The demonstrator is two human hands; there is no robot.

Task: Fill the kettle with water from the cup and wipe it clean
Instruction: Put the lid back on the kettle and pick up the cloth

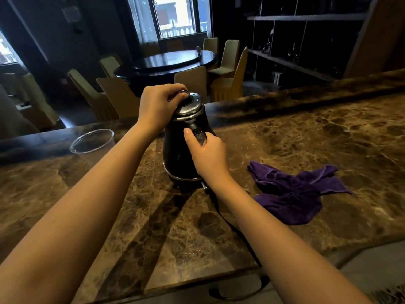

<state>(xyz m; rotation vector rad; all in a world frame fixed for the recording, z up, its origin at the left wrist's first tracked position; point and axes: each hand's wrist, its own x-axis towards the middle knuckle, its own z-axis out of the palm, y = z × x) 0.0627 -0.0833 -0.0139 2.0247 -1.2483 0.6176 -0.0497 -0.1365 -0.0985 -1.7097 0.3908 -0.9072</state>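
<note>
The left hand (158,106) grips the lid (190,104) of the kettle (177,150); the right hand (208,155) holds its handle. The cup (93,142), seemingly empty, and the cloth (293,194) lie on the worktop (328,132).

Brown marble counter (306,137) — black kettle (177,154), clear plastic cup (93,145), crumpled purple cloth (293,194).

Bare forearms (92,205), sleeveless, unadorned hands (157,106)

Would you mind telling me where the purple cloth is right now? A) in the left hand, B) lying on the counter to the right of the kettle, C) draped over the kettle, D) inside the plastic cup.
B: the purple cloth lies crumpled on the counter, right of the kettle, with neither hand on it.
</note>
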